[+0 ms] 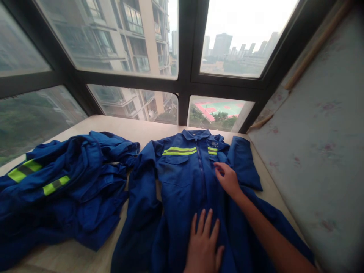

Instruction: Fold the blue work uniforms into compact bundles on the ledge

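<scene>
A blue jacket with yellow-green reflective stripes lies front up on the pale ledge, collar toward the window and zipper closed. My left hand rests flat on its lower front, fingers spread. Over the chest pocket on the right side is my right hand, its fingers loosely curved with a gap between thumb and forefinger and no cloth visibly gripped. The jacket's left-side sleeve stretches down beside the body. Folded blue cloth lies to the right, beyond my right forearm.
A crumpled blue garment with reflective stripes lies at the left on the ledge. Dark-framed windows rise behind, and a flower-patterned wall borders the right side. More blue cloth extends under my right forearm.
</scene>
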Demonstrator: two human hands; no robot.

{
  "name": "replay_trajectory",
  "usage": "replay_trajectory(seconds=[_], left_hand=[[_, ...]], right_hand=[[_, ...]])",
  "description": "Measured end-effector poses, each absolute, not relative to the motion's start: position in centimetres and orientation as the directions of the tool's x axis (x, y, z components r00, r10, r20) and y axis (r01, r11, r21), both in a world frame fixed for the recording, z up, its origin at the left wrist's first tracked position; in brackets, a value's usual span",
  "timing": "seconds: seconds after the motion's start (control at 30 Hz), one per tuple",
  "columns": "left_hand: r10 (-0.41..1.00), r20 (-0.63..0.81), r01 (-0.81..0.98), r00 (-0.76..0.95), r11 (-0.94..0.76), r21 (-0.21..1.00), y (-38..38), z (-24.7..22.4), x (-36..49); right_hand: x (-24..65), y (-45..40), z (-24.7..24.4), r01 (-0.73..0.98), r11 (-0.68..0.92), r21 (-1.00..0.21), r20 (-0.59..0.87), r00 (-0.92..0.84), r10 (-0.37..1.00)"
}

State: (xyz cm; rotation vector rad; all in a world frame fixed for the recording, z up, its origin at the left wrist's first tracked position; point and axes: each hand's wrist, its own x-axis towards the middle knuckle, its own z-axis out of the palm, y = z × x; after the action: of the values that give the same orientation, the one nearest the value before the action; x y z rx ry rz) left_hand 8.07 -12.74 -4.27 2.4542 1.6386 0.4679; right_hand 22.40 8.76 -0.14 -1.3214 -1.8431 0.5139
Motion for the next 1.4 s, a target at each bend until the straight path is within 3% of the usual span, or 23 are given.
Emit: replay_trajectory(seconds=[0.17, 0.3, 0.47, 0.6, 0.73, 0.83, 0.97, 1.17, 1.3, 1.4], left_hand=[[0.93, 0.147, 0.863, 0.336, -0.367, 0.347, -9.6, -2.9, 7.6], [0.932, 0.193, 0.872, 0.306, -0.356, 0.336, -9.2, -2.0, 7.1], [0.924, 0.265, 0.898, 0.277, -0.347, 0.271, -13.8, -1.5, 5.9], [0.865, 0.304, 0.877, 0.399, -0.457, 0.15, -17.5, -2.1, 4.5], [0.833, 0.372, 0.854, 0.41, -0.494, 0.163, -18.8, -2.1, 3.7], [0.841, 0.449, 0.868, 0.3, -0.436, 0.236, -19.0, -1.5, 2.7], [0.826, 0.55, 0.894, 0.123, -0.333, 0.301, -19.5, -1.1, 0.2], [0.873, 0.469, 0.908, -0.133, -0.083, 0.411, -20.8, -1.3, -3.5], [0.88, 0.397, 0.875, -0.262, 0.043, 0.482, -22.0, -1.8, -5.7], [0.879, 0.358, 0.842, -0.315, 0.084, 0.533, -23.1, -2.6, -7.6]], right_hand=[[25.3, -2.9, -1.5, 0.483, 0.1, -0.87, 0.1, -0.027, 0.995], [27.1, -8.7, -1.9, 0.456, -0.036, -0.889, -0.017, 0.046, 0.999], [27.2, -12.8, -0.8, 0.468, -0.089, -0.879, -0.088, 0.023, 0.996], [25.4, -15.1, -0.2, 0.535, 0.06, -0.843, -0.046, -0.183, 0.982], [23.7, -16.2, 0.4, 0.553, 0.21, -0.806, 0.023, -0.325, 0.945], [23.0, -16.4, 1.1, 0.554, 0.273, -0.787, 0.08, -0.346, 0.935], [22.6, -16.3, 2.0, 0.54, 0.43, -0.724, 0.113, -0.521, 0.846], [22.6, -16.0, 2.0, 0.537, 0.556, -0.634, 0.012, -0.713, 0.701], [25.1, -15.9, 0.5, 0.507, 0.599, -0.62, 0.16, -0.666, 0.729], [30.2, -15.6, -1.2, 0.656, 0.529, -0.539, 0.337, -0.407, 0.849]])
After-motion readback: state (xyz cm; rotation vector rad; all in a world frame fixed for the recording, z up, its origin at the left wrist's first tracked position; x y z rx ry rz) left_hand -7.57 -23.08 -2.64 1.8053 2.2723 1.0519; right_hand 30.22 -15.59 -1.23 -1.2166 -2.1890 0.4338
